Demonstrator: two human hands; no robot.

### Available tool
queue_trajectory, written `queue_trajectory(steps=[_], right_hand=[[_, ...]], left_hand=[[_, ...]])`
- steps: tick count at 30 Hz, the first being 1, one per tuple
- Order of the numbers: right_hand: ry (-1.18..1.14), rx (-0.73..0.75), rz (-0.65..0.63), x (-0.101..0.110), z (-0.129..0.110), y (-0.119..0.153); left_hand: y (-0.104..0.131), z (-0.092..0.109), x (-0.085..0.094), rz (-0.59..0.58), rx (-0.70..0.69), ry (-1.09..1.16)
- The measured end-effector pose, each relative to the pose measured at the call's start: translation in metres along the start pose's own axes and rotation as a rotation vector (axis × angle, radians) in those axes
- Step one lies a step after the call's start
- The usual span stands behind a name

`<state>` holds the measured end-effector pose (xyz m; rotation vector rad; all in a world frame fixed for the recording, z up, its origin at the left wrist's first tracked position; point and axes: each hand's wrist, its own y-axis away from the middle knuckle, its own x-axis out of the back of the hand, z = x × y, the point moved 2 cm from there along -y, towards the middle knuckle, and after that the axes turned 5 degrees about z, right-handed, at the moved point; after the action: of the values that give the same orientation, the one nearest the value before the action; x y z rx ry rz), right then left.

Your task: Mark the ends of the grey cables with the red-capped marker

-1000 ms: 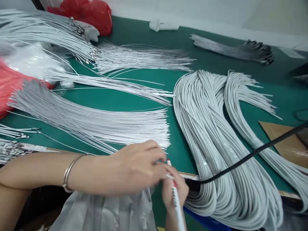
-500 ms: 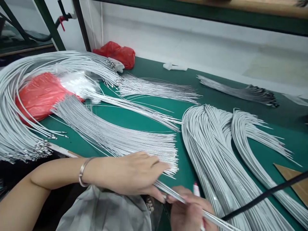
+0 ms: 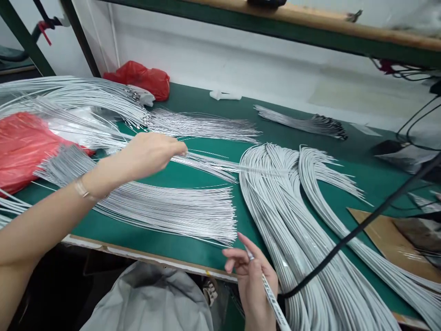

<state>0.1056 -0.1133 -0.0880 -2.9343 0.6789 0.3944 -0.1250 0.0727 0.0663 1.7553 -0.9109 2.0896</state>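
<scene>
The left hand (image 3: 153,155), gripping a wire bundle (image 3: 255,169), had moved outward over the tabletop (image 3: 113,233); the right hand (image 3: 255,282) kept only its pen (image 3: 271,296).

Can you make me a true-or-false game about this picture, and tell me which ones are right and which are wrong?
1. The left hand is holding a bundle of thin, pale grey wires. True.

2. The right hand is holding nothing. False: the right hand holds a slim white pen with dark lettering.

3. The silver-coloured bracelet is on the right wrist. False: the silver-coloured bracelet is on the left wrist.

4. A crumpled red plastic bag lies near the white wall. True.

5. The flat tabletop is bright yellow. False: the flat tabletop is green.
</scene>
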Motion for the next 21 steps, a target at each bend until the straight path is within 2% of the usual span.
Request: queue_trajectory(steps=[2, 4, 7, 9, 12, 16, 18, 21], right_hand=[[0.006, 0.002, 0.065, 0.005, 0.005, 0.001], [-0.010, 0.006, 0.132, 0.011, 0.009, -0.002], [-0.032, 0.025, 0.136, 0.019, 0.017, -0.010], [-0.033, 0.033, 0.127, 0.023, 0.022, -0.014], [-0.034, 0.033, 0.140, 0.026, 0.025, -0.015], [-0.035, 0.058, 0.167, 0.026, 0.024, -0.013], [-0.034, 0.067, 0.168, 0.027, 0.024, -0.012], [-0.056, 0.059, 0.155, 0.029, 0.028, -0.011]], left_hand=[[-0.027, -0.024, -0.025, 0.018, -0.003, -0.094], [-0.046, -0.046, -0.056, -0.047, 0.029, -0.077], [-0.059, -0.064, -0.096, -0.113, 0.024, -0.049], [-0.060, -0.069, -0.114, -0.134, 0.019, -0.023], [-0.058, -0.071, -0.126, -0.146, 0.029, 0.024], [-0.049, -0.061, -0.125, -0.183, 0.054, 0.092], [-0.040, -0.050, -0.125, -0.281, 0.046, 0.145], [-0.025, -0.030, -0.128, -0.497, 0.020, 0.224]])
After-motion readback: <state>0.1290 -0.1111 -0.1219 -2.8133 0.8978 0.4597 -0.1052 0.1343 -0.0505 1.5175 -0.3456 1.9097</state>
